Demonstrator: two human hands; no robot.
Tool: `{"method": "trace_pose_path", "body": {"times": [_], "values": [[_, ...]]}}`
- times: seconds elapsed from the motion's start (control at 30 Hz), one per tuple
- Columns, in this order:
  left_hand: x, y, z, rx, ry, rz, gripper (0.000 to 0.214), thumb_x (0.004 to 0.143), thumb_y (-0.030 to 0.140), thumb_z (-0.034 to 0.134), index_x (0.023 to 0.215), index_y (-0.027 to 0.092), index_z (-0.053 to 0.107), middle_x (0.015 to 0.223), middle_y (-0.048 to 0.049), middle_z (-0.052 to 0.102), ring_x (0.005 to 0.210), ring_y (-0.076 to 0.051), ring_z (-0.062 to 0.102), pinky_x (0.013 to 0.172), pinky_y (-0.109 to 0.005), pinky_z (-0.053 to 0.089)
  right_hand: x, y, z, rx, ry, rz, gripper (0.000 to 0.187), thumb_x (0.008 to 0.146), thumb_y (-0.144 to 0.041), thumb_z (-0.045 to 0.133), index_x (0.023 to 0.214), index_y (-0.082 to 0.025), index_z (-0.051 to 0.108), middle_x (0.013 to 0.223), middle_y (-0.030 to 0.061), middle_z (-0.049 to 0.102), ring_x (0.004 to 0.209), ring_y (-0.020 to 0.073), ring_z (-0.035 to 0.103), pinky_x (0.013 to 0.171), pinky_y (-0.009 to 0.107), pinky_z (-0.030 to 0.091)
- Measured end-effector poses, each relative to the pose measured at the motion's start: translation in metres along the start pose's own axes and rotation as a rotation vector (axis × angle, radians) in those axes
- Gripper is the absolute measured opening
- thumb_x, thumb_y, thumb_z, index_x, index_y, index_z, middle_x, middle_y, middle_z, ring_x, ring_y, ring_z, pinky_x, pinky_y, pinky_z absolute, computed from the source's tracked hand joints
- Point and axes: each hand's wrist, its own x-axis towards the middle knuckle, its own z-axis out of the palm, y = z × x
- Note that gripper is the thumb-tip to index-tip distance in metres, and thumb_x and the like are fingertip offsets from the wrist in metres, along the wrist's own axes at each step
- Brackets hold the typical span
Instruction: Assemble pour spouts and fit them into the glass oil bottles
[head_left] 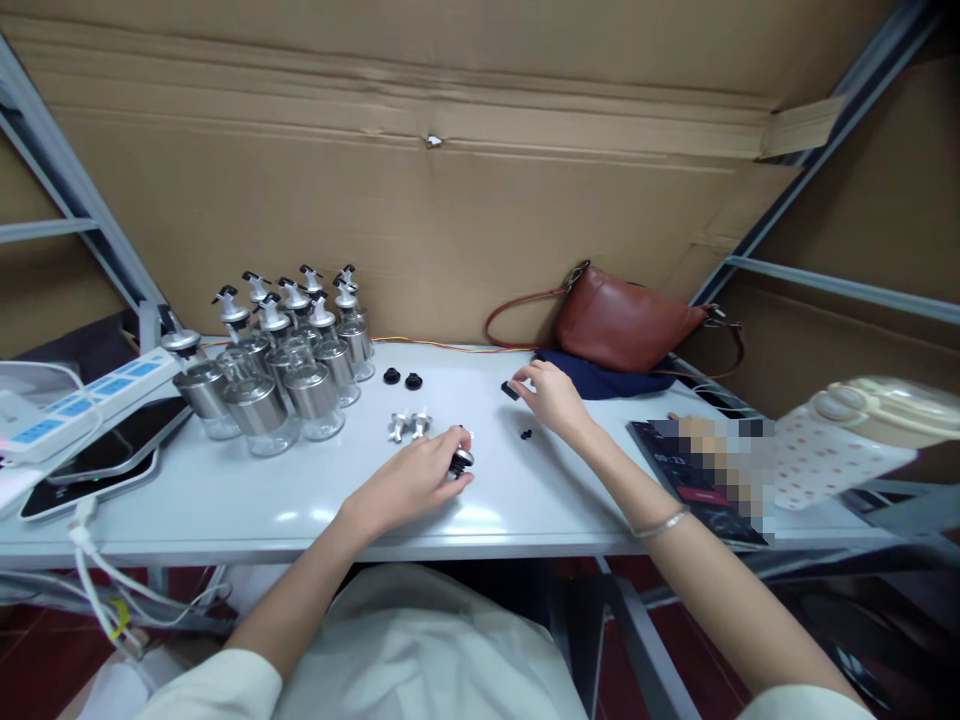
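Observation:
My left hand (pixel 420 475) rests on the white table (pixel 247 500) with its fingers closed round a small metal and black cap part (pixel 460 462). My right hand (pixel 551 395) reaches farther back, its fingertips pinching a small black piece (pixel 510 390). A tiny black part (pixel 526 435) lies just below that hand. Two silver spout pieces (pixel 409 425) sit ahead of my left hand, and two black round caps (pixel 402 378) lie behind them. A cluster of several glass and steel dispenser bottles (pixel 285 370) stands at the left back.
A brown leather bag (pixel 626 320) on dark blue cloth (pixel 600 380) lies at the back right. A power strip (pixel 82 400) and two phones (pixel 105 460) occupy the left edge. A dark device (pixel 690 470) sits at right. Cardboard lines the wall behind.

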Motion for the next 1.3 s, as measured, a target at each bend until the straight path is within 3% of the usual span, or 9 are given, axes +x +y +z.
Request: {"method": "trace_pose_path", "body": {"times": [0.07,0.2,0.37,0.6,0.7,0.87,1.07,1.17,1.3], "values": [[0.0,-0.001,0.0,-0.005,-0.003,-0.009,0.021,0.088,0.024,0.05,0.107,0.02,0.041,0.1,-0.0063,0.059,0.081,-0.021,0.061,0.077,-0.033,0.046,-0.018,-0.019,-0.01,0.047,0.02,-0.052,0.017,0.089,-0.023,0.052,0.089,-0.018,0.068,0.092,0.0082,0.067,0.089,0.0215,0.06,0.08,0.03,0.042],[0.001,-0.008,0.007,-0.027,0.045,0.024,0.02,0.089,0.025,0.05,0.104,0.021,0.038,0.099,-0.0065,0.057,0.087,-0.022,0.06,0.079,-0.034,0.046,-0.066,-0.059,-0.016,0.413,0.065,-0.161,0.02,0.091,-0.028,0.047,0.088,-0.023,0.066,0.086,0.0057,0.067,0.081,0.0212,0.06,0.079,0.033,0.044],[0.002,-0.016,0.013,-0.051,0.064,0.056,0.026,0.088,0.032,0.054,0.104,0.021,0.038,0.1,-0.0066,0.057,0.088,-0.023,0.06,0.079,-0.035,0.047,-0.103,-0.081,0.005,0.756,0.094,0.05,0.019,0.088,-0.037,0.052,0.096,-0.025,0.064,0.091,0.0052,0.069,0.085,0.0218,0.062,0.073,0.033,0.045],[0.001,-0.012,0.01,-0.015,0.011,0.06,0.019,0.091,0.029,0.047,0.107,0.02,0.042,0.103,-0.0076,0.059,0.095,-0.025,0.06,0.081,-0.036,0.046,-0.108,-0.079,0.028,1.131,0.107,0.191,0.025,0.083,-0.045,0.056,0.09,-0.021,0.06,0.086,0.0048,0.068,0.081,0.0194,0.062,0.074,0.032,0.048],[0.001,-0.01,0.009,-0.004,-0.009,0.072,0.019,0.091,0.024,0.043,0.109,0.02,0.044,0.107,-0.0078,0.06,0.097,-0.026,0.06,0.084,-0.038,0.046,-0.11,-0.078,0.029,1.153,0.108,0.24,0.024,0.081,-0.045,0.058,0.084,-0.022,0.06,0.083,0.005,0.068,0.078,0.0193,0.062,0.074,0.032,0.048],[0.001,-0.006,0.005,-0.047,-0.023,0.053,0.025,0.089,0.019,0.039,0.114,0.021,0.042,0.107,-0.0071,0.06,0.097,-0.023,0.061,0.083,-0.034,0.046,-0.11,-0.076,0.032,1.179,0.206,0.318,0.029,0.077,-0.044,0.061,0.097,-0.022,0.063,0.089,0.0056,0.07,0.082,0.0202,0.064,0.074,0.033,0.05],[0.001,-0.007,0.005,0.021,-0.028,0.11,0.011,0.088,0.021,0.043,0.099,0.02,0.048,0.095,-0.0045,0.061,0.09,-0.022,0.06,0.081,-0.034,0.045,-0.112,-0.073,0.029,1.041,0.125,0.234,0.024,0.081,-0.039,0.056,0.092,-0.022,0.069,0.095,0.0065,0.072,0.088,0.0217,0.064,0.078,0.033,0.048],[0.001,-0.009,0.006,-0.007,-0.025,0.155,0.015,0.091,0.025,0.045,0.104,0.021,0.049,0.102,-0.0048,0.061,0.094,-0.022,0.06,0.085,-0.034,0.045,-0.112,-0.073,0.028,1.016,0.097,0.181,0.026,0.085,-0.039,0.052,0.099,-0.022,0.065,0.096,0.0054,0.071,0.086,0.0201,0.065,0.077,0.031,0.048],[0.0,-0.008,0.004,-0.063,-0.06,0.193,0.02,0.093,0.025,0.045,0.112,0.022,0.049,0.112,-0.0051,0.061,0.103,-0.021,0.058,0.092,-0.034,0.042,-0.112,-0.075,0.026,0.983,0.105,0.146,0.022,0.088,-0.039,0.048,0.092,-0.022,0.062,0.09,0.0043,0.07,0.082,0.0193,0.064,0.075,0.03,0.048]]}}
